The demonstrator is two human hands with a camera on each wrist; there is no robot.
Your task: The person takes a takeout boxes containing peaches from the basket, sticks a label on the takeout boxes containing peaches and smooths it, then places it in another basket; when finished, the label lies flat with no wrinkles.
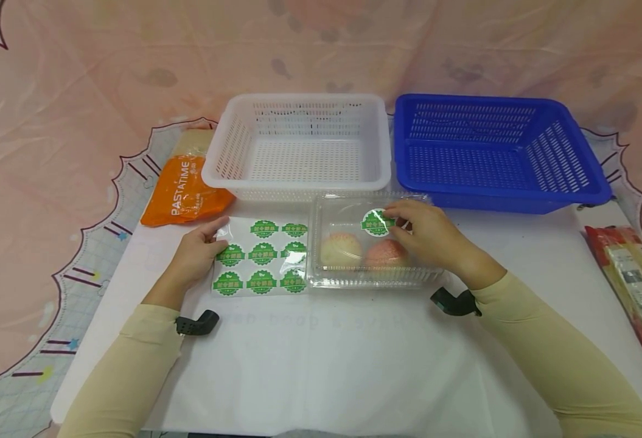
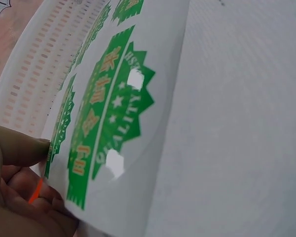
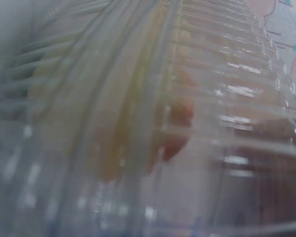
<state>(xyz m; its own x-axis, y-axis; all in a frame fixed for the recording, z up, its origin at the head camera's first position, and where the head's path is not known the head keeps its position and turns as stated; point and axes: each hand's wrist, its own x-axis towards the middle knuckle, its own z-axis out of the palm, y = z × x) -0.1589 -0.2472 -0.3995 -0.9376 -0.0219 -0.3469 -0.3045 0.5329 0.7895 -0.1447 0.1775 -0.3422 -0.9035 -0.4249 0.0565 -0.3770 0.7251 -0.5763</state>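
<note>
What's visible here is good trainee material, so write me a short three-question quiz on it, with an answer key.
1. Multiple choice: what does the right hand pinch at the clear box?
A) the orange bag
B) a round sticker
C) a basket rim

2. True or false: in the head view, the white basket is left of the blue basket.

3. Count: how many green stickers are on the sheet that the left hand holds?

Key:
1. B
2. True
3. Eight
</note>
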